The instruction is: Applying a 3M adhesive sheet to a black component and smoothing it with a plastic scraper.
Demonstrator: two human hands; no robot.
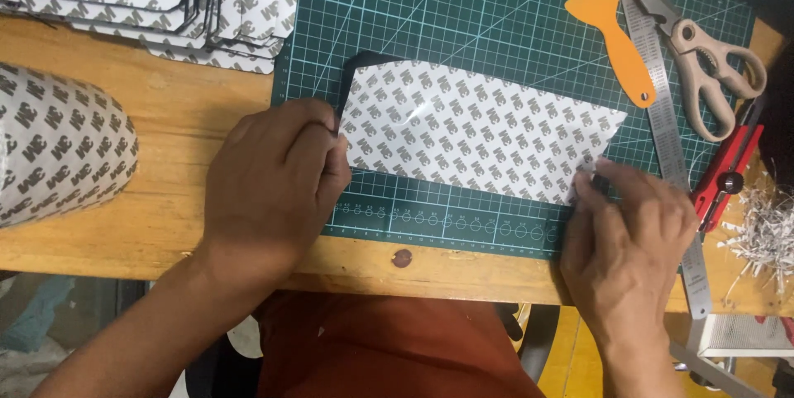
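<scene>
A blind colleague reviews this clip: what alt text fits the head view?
Two hands pinch opposite ends of a white printed sheet on a green cutting mat: left hand at its left edge, right hand at its lower right corner. Scissors, orange scraper and steel ruler lie right.

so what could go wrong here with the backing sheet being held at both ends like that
The left hand pins one end of the printed backing sheet and the right hand pinches its corner, so an uneven pull might crease or tear it. The sheet already bows up off the green cutting mat and could spring or slide. The scissors and red knife lie close to the right hand.
</scene>
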